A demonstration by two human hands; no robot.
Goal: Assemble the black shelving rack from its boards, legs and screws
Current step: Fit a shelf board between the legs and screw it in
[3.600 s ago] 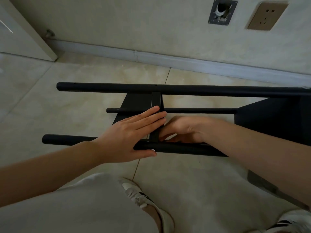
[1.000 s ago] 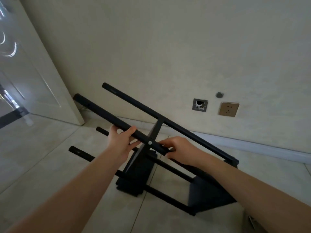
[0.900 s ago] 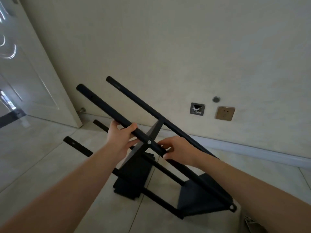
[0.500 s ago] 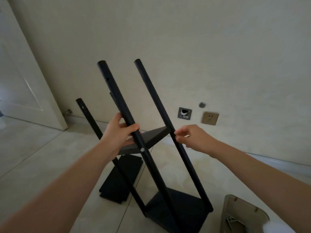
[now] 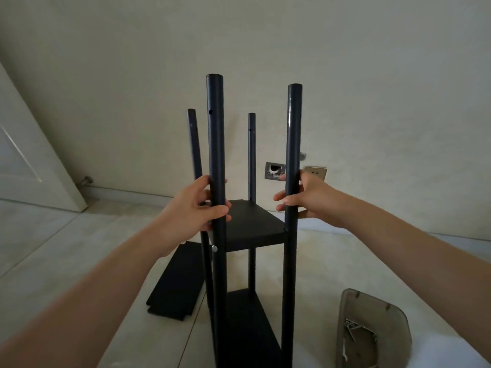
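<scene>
Rack (image 5: 252,235) now upright, off the floor.

Lighting: dim, soft, even daylight; cream plastered wall (image 5: 372,75) darkens toward upper corners. Glare: faint sheen on the black round metal rack legs (image 5: 294,134). Shadows: weak and diffuse on pale glossy floor tiles (image 5: 53,248). Distortion: wide-angle stretch at edges; forearms enlarged. Focus: slightly soft overall

Pale tiled floor (image 5: 79,248) carries the upright black rack (image 5: 252,229), spare black boards (image 5: 178,282) lying flat beside it, and a grey tray (image 5: 372,312) holding apparently screws.
</scene>
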